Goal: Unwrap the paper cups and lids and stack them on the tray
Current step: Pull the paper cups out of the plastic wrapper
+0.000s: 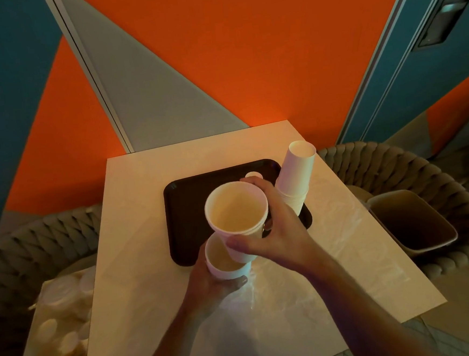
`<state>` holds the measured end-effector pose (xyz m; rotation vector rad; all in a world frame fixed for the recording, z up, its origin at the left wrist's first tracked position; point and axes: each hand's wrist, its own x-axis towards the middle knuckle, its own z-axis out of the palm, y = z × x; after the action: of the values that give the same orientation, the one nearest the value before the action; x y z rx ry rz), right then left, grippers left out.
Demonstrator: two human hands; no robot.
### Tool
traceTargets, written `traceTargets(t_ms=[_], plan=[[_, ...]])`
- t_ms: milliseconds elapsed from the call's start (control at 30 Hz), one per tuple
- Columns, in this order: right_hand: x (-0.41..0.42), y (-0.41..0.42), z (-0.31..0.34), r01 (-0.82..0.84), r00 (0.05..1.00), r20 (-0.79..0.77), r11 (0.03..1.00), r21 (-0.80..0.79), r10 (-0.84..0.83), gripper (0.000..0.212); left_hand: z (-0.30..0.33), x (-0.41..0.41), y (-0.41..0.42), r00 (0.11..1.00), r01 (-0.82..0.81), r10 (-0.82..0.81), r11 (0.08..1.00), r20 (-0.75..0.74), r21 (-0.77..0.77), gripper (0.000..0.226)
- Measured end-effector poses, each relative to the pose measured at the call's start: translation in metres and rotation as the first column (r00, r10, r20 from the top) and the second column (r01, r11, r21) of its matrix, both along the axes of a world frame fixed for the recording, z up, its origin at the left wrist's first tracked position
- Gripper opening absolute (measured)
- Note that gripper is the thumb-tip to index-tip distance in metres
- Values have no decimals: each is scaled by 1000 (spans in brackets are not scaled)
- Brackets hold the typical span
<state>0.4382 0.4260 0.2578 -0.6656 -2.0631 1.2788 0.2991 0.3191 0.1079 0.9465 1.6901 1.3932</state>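
1. Paper cup (237,214) held above the dark tray (185,209), my right hand (271,231) wrapped round it.
2. My left hand (210,281) grips a second cup (223,263) beneath.
3. Stacked cups (297,175) stand on the tray's right edge.

Pale square table (137,241). Dark tray (185,209) on it, centre-back. Clear plastic wrap (329,226) lies right of tray
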Motion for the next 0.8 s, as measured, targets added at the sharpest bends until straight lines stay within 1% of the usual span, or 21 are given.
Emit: traceTargets(t_ms=[100, 200, 267, 433, 567, 633, 667, 733, 800], plan=[[3, -2, -13, -26, 999, -37, 999, -32, 25, 94, 4, 2, 0, 1000, 7, -7, 1000, 7, 8, 97], [4, -4, -24, -42, 999, -12, 995, -86, 41, 102, 5, 3, -1, 999, -2, 2, 1000, 33, 2, 99], [4, -5, -32, -40, 999, 21, 991, -131, 43, 103, 5, 1, -1, 1000, 2, -2, 1000, 30, -4, 101], [1, -3, -47, -28, 996, 81, 988, -151, 40, 97, 5, 0, -1, 1000, 6, -6, 1000, 21, -5, 102], [2, 0, -45, 23, 999, 47, 984, -177, -15, 88, 2, 1, -4, 999, -15, 15, 1000, 48, 7, 100], [5, 5, -40, 78, 997, -5, 970, -230, -82, 81, 1, 1, -4, 998, -21, 21, 1000, 53, 2, 100], [6, 8, -38, 99, 994, -21, 961, -258, -108, 74, 1, 1, -4, 999, -23, 23, 1000, 49, 0, 100], [10, 15, -34, 143, 988, -12, 938, -317, -155, 63, 2, 2, -3, 998, -38, 38, 999, 42, -8, 96], [17, 25, -33, 150, 983, -23, 878, -455, -180, 68, 3, 2, -3, 998, -41, 41, 999, 46, -10, 95]])
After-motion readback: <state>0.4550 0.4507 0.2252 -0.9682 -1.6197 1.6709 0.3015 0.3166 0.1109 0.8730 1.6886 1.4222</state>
